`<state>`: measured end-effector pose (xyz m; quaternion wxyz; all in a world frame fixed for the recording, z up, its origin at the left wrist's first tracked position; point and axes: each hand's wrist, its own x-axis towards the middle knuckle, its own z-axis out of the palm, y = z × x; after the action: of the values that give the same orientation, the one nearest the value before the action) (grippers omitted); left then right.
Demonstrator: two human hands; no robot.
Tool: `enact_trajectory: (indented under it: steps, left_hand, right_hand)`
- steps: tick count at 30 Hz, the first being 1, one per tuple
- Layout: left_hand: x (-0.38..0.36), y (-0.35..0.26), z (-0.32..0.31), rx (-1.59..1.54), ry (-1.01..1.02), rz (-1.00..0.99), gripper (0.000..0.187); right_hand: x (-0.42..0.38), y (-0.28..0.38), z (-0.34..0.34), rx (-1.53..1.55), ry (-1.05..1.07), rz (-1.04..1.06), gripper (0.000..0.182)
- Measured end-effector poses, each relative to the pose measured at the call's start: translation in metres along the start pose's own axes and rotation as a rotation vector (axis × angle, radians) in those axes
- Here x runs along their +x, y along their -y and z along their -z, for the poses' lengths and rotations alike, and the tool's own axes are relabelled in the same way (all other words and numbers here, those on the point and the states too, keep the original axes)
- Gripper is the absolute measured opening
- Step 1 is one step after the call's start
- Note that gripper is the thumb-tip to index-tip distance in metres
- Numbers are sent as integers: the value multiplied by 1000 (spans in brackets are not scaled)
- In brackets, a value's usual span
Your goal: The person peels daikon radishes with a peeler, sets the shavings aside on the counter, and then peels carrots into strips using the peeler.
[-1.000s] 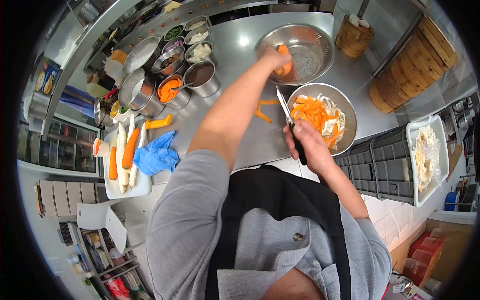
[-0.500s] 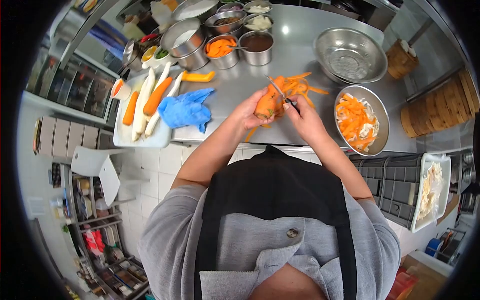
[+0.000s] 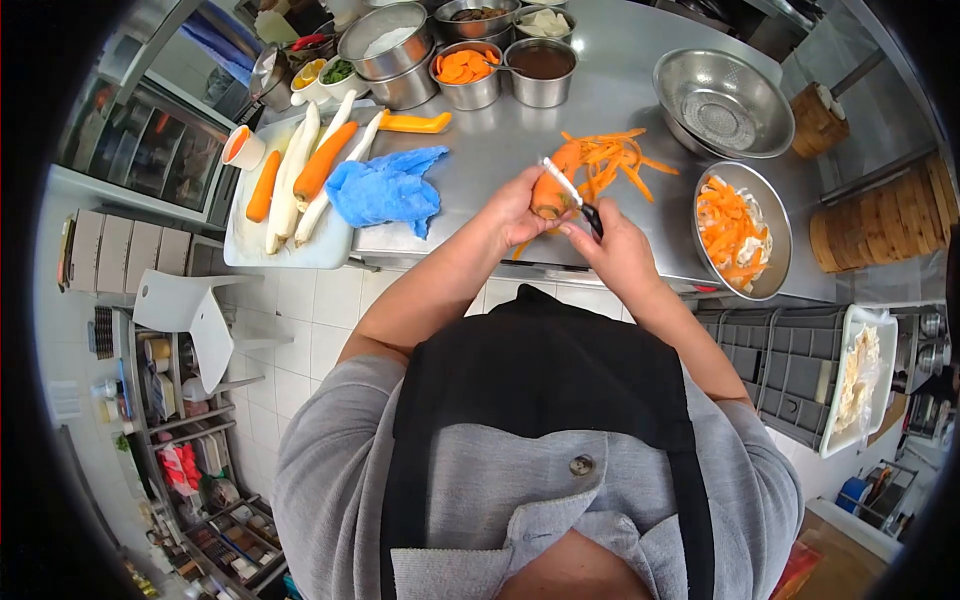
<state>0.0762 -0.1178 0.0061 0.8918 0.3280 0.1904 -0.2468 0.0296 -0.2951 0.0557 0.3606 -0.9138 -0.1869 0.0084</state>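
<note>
My left hand point(image 3: 513, 207) is wrapped round a thick orange carrot point(image 3: 550, 194), its stem end turned toward me. My right hand point(image 3: 617, 246) grips the black handle of a peeler point(image 3: 562, 181), whose pale blade lies slanted across the carrot. Just beyond the carrot, a loose heap of carrot peels point(image 3: 618, 160) is spread on the steel counter point(image 3: 490, 135). Left of my hands is a crumpled blue cloth point(image 3: 385, 190). Beside it, a white cutting board point(image 3: 310, 253) holds peeled white roots point(image 3: 291, 190) and peeled carrots point(image 3: 325, 163).
At right stand a bowl of orange and white peels point(image 3: 737, 235), a steel colander point(image 3: 722, 103) and bamboo steamers point(image 3: 880, 220). Steel pots, one with sliced carrots point(image 3: 466, 66), line the back. A small cup point(image 3: 243, 148) sits by the board's left edge.
The view has shifted, so the counter things appear further right. The peeler has turned, and its blade now shows broad and pale across the carrot. Both hands keep their hold.
</note>
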Motion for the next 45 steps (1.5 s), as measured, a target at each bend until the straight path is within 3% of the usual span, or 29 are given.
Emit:
enact_trajectory:
  steps: [2,3,6,9,12,17,20,23,26,27,33,36,37,40,43,45]
  left_hand:
    - [2,1,6,-40,146,22,43]
    - [3,3,2,-66,114,16,43]
    - [2,4,-8,-109,16,-4,43]
    - [5,3,-3,-85,10,53,44]
    - [6,0,10,9,85,161,47]
    - [5,3,11,-27,23,130,51]
    - [4,3,7,23,-23,103,52]
    - [6,10,5,75,-25,70,52]
    - [8,13,2,84,-15,65,50]
    - [8,12,1,82,-13,69,49]
    - [4,5,7,-16,-42,138,55]
    - [8,7,10,-86,12,151,55]
    - [9,7,10,-78,15,130,55]
    - [11,6,8,-73,20,78,54]
    - [9,2,1,-105,15,47,54]
    - [6,1,-6,-124,13,17,54]
  right_hand:
    - [13,-8,-4,67,-21,-88,36]
    - [19,-24,-16,198,-100,5,27]
    - [31,-32,-24,446,-44,-102,21]
    - [32,-38,-28,618,-34,-113,13]
    - [39,-56,-21,662,-193,-77,11]
    - [45,-80,-3,-75,-332,-4,23]
    - [48,-75,-5,275,-131,-71,25]
    - [54,-56,-10,466,-129,-28,24]
    - [65,-44,-16,720,26,-223,25]
    - [76,-68,-39,645,-52,-127,22]
    - [84,-87,-14,334,-247,-72,22]
    - [81,-107,-12,-112,-198,-64,27]
    - [73,-99,-4,-94,-71,-129,30]
    - [48,-68,1,-35,-180,32,30]
    - [30,-44,13,25,93,-67,35]
    - [18,-37,10,-59,65,23,36]
